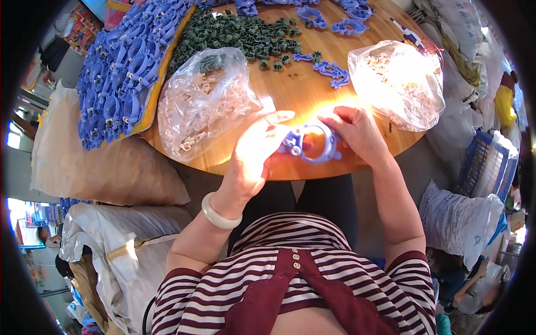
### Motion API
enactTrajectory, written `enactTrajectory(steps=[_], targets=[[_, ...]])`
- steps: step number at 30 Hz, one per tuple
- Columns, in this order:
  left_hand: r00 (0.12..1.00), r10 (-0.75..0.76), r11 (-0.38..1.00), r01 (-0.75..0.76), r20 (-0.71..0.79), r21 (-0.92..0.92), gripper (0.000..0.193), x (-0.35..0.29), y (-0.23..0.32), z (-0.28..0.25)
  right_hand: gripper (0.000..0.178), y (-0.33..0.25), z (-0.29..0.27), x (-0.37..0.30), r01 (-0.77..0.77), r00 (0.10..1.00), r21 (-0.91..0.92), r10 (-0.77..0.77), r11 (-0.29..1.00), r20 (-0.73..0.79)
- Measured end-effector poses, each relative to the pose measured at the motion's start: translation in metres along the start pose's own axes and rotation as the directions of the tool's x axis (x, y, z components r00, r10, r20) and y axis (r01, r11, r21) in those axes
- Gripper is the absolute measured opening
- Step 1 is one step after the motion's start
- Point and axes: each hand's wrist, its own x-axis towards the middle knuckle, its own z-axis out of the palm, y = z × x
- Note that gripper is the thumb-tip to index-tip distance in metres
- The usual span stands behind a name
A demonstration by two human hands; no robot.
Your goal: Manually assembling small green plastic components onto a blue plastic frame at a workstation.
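A blue plastic piece with a large round ring [336, 147] is held just above the near edge of the table. My left hand [258, 146] grips its narrower left end, and a pale round bit shows on that end. The left index finger reaches out over the piece. My right hand [359, 133] has its fingers curled at the ring's upper right side, closed on it. Strong sunlight washes out part of the left hand and the wood beside the right one. A pale bangle circles my left wrist.
On the round wooden table [290, 95], clear bags of small beige parts stand left [204, 106] and right [397, 84]. Small dark green parts [234, 36] lie heaped behind. A yellow-edged tray [125, 72] of blue pieces is at left; several loose blue pieces [332, 72] lie farther back.
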Motion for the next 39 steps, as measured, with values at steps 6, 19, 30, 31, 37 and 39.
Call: enactTrajectory(steps=[6,19,30,31,37,39], targets=[[0.999,0.021,0.993,-0.018,-0.025,0.118,0.031,0.005,-0.001,-0.003,0.034,-0.001,0.002,0.005,0.091,0.995,-0.111,-0.095,0.990,-0.024],[0.982,0.076,0.969,-0.033,-0.171,0.245,0.027,0.008,0.002,-0.018,0.017,0.045,-0.037,0.056,0.308,0.888,-0.326,-0.393,0.894,-0.239],[0.979,0.038,0.979,0.004,-0.199,0.205,0.028,0.009,0.006,-0.019,0.009,0.014,-0.022,0.033,0.449,0.824,-0.641,-0.565,0.622,0.028],[0.980,0.048,0.978,-0.007,-0.191,0.210,0.028,0.009,0.007,-0.017,0.009,0.012,-0.021,0.028,0.452,0.825,-0.638,-0.564,0.623,0.034],[0.983,0.076,0.982,-0.044,-0.170,0.184,0.028,0.009,0.004,-0.019,0.008,-0.017,-0.014,0.004,0.136,0.986,0.290,-0.102,0.947,-0.131],[0.981,0.078,0.978,-0.041,-0.176,0.203,0.028,0.009,0.003,-0.018,0.008,-0.021,-0.013,0.001,0.150,0.986,0.340,-0.117,0.928,-0.117]])
